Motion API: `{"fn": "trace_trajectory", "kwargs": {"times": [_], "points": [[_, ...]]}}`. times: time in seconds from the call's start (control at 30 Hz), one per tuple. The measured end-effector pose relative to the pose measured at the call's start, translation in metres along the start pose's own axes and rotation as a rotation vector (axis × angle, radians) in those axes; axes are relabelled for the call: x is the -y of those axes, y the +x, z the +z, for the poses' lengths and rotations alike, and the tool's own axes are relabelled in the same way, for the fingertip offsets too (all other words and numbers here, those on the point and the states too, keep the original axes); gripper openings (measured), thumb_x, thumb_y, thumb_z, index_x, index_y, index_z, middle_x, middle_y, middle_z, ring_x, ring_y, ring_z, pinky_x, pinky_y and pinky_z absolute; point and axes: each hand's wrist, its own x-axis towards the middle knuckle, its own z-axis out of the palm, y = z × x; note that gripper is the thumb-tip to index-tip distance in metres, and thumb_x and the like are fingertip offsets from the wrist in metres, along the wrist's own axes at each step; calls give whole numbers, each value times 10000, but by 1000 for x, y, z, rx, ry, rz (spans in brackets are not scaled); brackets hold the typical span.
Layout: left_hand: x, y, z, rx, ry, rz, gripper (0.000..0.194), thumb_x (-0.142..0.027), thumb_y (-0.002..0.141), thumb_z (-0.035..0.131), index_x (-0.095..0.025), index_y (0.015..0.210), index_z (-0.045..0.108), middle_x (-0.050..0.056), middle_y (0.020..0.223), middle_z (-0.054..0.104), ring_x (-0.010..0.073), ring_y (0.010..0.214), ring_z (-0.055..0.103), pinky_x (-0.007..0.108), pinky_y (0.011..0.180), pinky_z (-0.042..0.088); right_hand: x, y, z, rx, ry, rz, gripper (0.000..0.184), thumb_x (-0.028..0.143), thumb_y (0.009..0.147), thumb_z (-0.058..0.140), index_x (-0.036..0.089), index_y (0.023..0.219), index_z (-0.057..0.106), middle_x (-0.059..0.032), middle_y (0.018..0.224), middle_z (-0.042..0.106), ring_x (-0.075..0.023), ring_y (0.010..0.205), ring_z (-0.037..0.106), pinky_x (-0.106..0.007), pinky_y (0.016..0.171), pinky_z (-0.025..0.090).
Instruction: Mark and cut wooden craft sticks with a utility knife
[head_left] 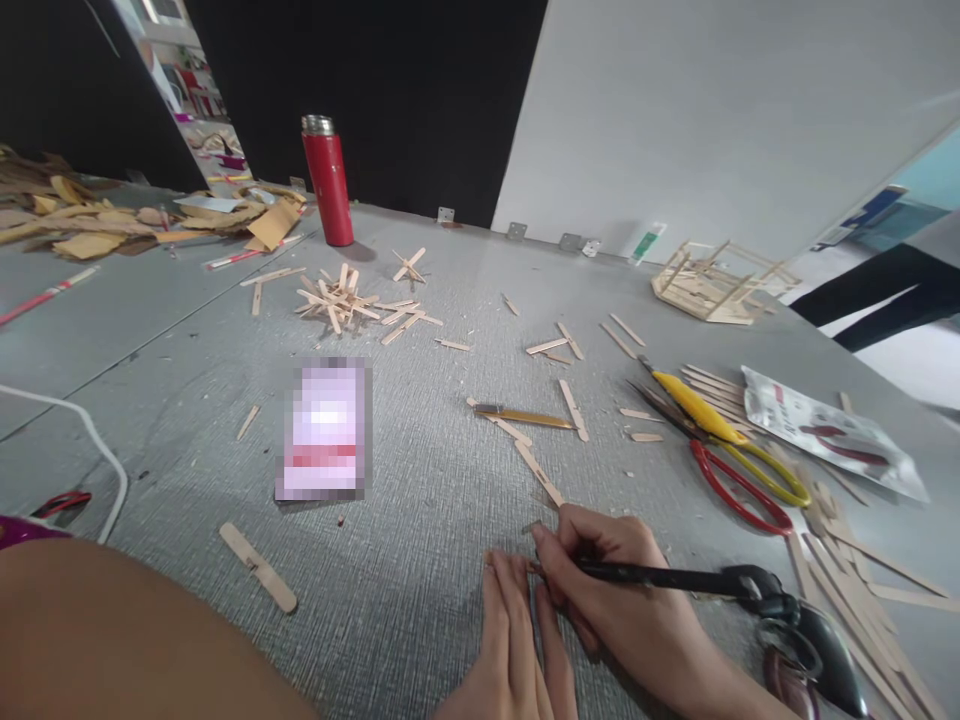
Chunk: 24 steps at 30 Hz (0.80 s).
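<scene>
My right hand [611,575] is closed in a writing-like grip around a slim black pen-shaped tool [660,576]; its tip is hidden by the fingers. Beside it, my left hand [514,640] has its fingers stretched forward, the tips holding a mostly covered wooden craft stick [489,556] against the table. Just beyond my right hand lies another craft stick [538,472]. Further on, a yellow-brown craft knife [525,416] rests across some stick pieces. At the tool's rear end is a bulky glossy black object [825,640], whose kind I cannot make out.
Scissors [739,485] with red and yellow handles lie at right, near a silver packet [832,430] and loose sticks [847,600]. A blurred phone-like rectangle [324,430] is left of centre. Behind stand a red bottle [328,190], a stick pile [341,300] and a wooden stick frame [705,290].
</scene>
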Motion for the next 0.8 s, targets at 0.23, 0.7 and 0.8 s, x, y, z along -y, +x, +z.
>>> {"fn": "trace_trajectory", "kwargs": {"times": [0.23, 0.7, 0.8], "points": [[0, 0, -2, 20, -10, 4, 241, -261, 907, 632, -83, 1028, 740, 127, 950, 827, 322, 955, 781, 513, 1005, 472, -5, 0, 1, -27, -35, -22, 486, 452, 1029, 553, 228, 609, 455, 73, 402, 444, -61, 332, 374, -189, 372, 299], [0, 4, 0, -28, -27, -31, 221, -206, 870, 580, -88, 976, 734, 114, 905, 828, 303, 899, 790, 484, 979, 485, -6, 1, -2, 2, -35, -44, 494, 442, 1036, 553, 229, 606, 435, 75, 402, 439, -60, 334, 368, -190, 366, 286], [-1, 3, -1, -19, -20, -30, 222, -212, 874, 596, -83, 991, 733, 120, 908, 827, 313, 906, 790, 499, 991, 482, -4, 0, -2, 2, -34, -42, 494, 439, 1029, 554, 228, 599, 431, 74, 406, 436, -58, 329, 363, -194, 365, 274]]}}
